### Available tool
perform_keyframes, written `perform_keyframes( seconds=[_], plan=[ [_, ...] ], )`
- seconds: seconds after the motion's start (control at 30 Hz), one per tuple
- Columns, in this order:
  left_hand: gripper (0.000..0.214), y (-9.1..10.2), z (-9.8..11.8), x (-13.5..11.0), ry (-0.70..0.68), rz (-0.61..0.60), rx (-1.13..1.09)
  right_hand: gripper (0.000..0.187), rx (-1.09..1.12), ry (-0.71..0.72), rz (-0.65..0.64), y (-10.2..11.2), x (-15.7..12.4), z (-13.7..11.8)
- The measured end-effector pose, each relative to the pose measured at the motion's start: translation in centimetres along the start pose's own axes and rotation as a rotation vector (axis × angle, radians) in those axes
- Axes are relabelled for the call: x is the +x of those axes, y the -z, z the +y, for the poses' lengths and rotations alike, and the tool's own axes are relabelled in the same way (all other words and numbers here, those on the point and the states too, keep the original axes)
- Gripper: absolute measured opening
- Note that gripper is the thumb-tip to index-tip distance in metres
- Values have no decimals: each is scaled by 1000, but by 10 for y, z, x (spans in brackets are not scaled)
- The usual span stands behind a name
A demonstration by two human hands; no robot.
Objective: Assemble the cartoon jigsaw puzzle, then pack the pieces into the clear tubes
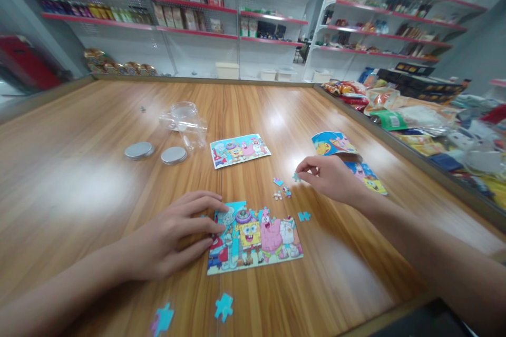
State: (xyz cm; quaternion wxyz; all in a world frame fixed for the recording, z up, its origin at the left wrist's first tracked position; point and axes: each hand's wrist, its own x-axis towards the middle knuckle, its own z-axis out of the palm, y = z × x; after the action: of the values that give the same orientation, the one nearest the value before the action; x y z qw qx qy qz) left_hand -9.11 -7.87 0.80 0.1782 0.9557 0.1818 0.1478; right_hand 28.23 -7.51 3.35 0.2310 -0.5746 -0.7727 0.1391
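A partly assembled cartoon jigsaw puzzle (253, 242) lies flat on the wooden table, its upper edge uneven. My left hand (177, 231) rests at its left side with the fingers spread, fingertips on the pieces there. Right of the puzzle, my right hand (320, 174) pinches a small light-blue puzzle piece (296, 177) just above the table or touching it; I cannot tell which. Several loose pieces (278, 182) lie close by, and one blue piece (304, 216) sits beside the puzzle's right edge. Two more, a blue piece (224, 307) and a blue-and-pink piece (163, 319), lie nearer to me.
A reference picture card (240, 150) lies beyond the puzzle. Curled printed sheets (336, 144) are behind my right hand. Round metal lids (174, 155) and clear plastic containers (185, 118) stand at left. Packaged goods (395, 110) line the table's right side; shelves (190, 5) stand behind.
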Motion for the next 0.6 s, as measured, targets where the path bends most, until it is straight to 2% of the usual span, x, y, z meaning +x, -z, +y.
perform_keyframes(
  seconds=[0.2,0.33,0.47,0.53,0.6],
  plan=[
    [27,-1,0,-1,-1,29,-36,8,-130,-15,-41,-5,5,19],
    [30,-6,-5,-1,60,148,-76,11,-142,95,4,-7,2,10],
    [21,-7,-19,-2,207,308,0,18,-116,244,-119,-10,-4,-3],
    [17,-2,-25,-4,226,282,21,20,-101,295,-178,-12,-5,-3],
    [16,7,-28,-7,229,178,7,20,-88,310,-213,-14,-4,2]
  ],
)
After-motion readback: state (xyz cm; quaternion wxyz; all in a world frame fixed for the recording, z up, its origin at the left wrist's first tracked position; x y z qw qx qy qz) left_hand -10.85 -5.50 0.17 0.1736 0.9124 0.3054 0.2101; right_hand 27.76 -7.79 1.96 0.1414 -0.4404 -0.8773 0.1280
